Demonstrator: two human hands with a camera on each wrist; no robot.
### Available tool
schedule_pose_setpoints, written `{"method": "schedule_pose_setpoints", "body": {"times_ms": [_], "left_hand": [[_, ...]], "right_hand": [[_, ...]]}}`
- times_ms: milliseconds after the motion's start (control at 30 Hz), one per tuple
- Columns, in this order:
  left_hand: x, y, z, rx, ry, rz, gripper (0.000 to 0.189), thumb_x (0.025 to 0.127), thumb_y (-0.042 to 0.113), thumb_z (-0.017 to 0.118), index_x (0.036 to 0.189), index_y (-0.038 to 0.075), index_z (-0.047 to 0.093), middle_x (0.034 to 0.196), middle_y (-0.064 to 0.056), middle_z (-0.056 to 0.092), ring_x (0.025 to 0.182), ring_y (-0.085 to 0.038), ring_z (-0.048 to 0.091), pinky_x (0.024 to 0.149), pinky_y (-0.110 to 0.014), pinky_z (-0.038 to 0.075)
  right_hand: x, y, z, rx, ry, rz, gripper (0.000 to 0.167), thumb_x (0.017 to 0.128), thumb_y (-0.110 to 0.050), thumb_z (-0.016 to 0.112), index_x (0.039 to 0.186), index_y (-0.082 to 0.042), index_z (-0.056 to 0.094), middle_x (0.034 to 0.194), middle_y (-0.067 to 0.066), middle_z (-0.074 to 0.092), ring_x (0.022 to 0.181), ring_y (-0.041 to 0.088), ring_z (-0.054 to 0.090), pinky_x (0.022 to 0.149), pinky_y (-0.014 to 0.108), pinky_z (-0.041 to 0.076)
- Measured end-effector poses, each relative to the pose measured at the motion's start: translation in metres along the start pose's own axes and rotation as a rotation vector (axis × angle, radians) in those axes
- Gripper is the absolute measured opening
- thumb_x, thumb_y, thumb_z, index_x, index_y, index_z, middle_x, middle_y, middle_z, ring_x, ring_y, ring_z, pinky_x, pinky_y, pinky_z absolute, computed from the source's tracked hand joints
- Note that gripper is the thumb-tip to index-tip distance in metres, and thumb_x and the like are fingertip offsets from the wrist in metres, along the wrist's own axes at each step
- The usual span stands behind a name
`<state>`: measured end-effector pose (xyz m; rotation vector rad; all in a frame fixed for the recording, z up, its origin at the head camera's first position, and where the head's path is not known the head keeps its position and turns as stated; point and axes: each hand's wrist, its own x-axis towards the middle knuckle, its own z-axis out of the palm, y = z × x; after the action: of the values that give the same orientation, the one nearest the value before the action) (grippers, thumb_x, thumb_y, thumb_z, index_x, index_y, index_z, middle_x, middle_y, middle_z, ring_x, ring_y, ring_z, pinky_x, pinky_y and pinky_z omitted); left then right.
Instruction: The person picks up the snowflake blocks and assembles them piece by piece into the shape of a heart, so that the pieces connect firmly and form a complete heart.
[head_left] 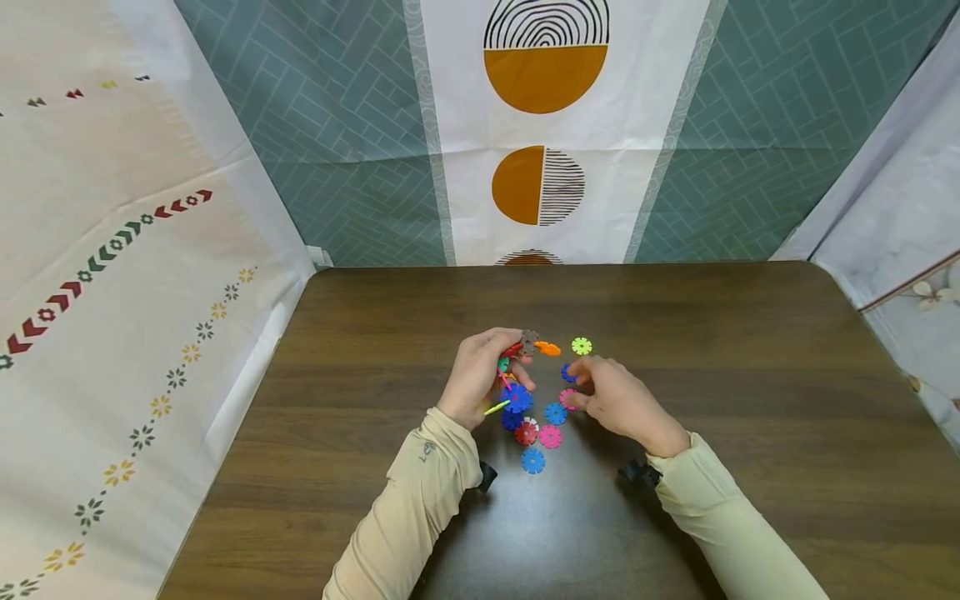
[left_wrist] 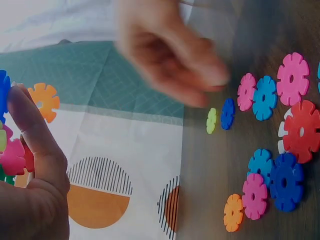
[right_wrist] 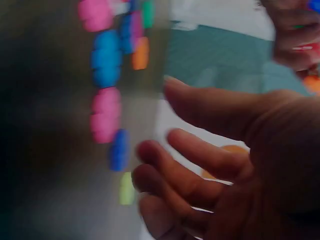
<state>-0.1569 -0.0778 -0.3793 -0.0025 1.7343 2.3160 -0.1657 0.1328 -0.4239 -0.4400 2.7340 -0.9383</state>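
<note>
My left hand holds up a joined cluster of notched plastic flower discs. Blue, red, green, grey and orange ones show in the head view, and a pink disc shows by the fingers in the left wrist view. Part of the cluster is hidden by that hand. To the right, my right hand hovers over the loose discs with thumb and fingers apart and nothing between them. Nearest its fingertips are a dark blue disc and a pink disc; a lime disc lies just beyond.
More loose discs lie on the brown wooden table between the forearms: light blue, pink, and a red one over a white one. Patterned cloth hangs behind the table's far edge.
</note>
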Motion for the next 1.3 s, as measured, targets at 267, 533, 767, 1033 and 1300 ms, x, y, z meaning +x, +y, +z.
{"method": "schedule_pose_setpoints", "body": {"times_ms": [267,533,767,1033,1300], "left_hand": [[0.000,0.000,0.001,0.008,-0.012,-0.011,0.040,0.096,0.027,0.061,0.114,-0.009,0.064,0.072,-0.006,0.057,0.050,-0.017,0.064,0.052,-0.023,0.052],[0.001,-0.001,0.001,0.006,0.007,-0.003,0.031,0.098,0.020,0.056,0.111,-0.008,0.063,0.074,-0.009,0.057,0.049,-0.017,0.063,0.051,-0.024,0.051],[0.001,-0.001,-0.001,0.006,0.016,0.007,0.028,0.099,0.019,0.055,0.108,-0.007,0.062,0.075,-0.009,0.057,0.048,-0.017,0.062,0.054,-0.028,0.055],[0.002,0.000,-0.001,0.009,0.010,0.012,0.031,0.099,0.019,0.055,0.112,-0.008,0.062,0.084,-0.012,0.064,0.049,-0.018,0.063,0.057,-0.029,0.056],[0.002,-0.002,0.000,0.020,-0.002,0.010,0.031,0.098,0.020,0.055,0.111,-0.008,0.062,0.091,-0.017,0.070,0.049,-0.018,0.063,0.056,-0.028,0.055]], "right_hand": [[0.011,0.018,0.017,-0.107,-0.077,0.003,0.031,0.084,-0.021,0.077,0.107,-0.004,0.065,0.095,0.006,0.057,0.083,0.020,0.052,0.073,0.036,0.052],[0.012,0.024,0.012,-0.011,-0.076,0.026,0.025,0.087,-0.018,0.074,0.099,-0.004,0.058,0.081,0.004,0.055,0.068,0.018,0.050,0.059,0.030,0.045],[0.009,0.015,-0.004,0.404,0.141,-0.042,0.028,0.092,-0.029,0.068,0.105,-0.005,0.062,0.084,0.017,0.064,0.070,0.025,0.057,0.063,0.030,0.053],[-0.007,-0.012,-0.022,0.730,0.189,-0.155,0.034,0.097,-0.021,0.060,0.126,-0.004,0.060,0.095,0.016,0.067,0.081,0.029,0.065,0.075,0.030,0.057],[-0.012,-0.020,-0.024,0.710,0.188,-0.177,0.032,0.097,-0.015,0.061,0.127,-0.003,0.061,0.094,0.020,0.067,0.081,0.030,0.066,0.075,0.033,0.058]]}}
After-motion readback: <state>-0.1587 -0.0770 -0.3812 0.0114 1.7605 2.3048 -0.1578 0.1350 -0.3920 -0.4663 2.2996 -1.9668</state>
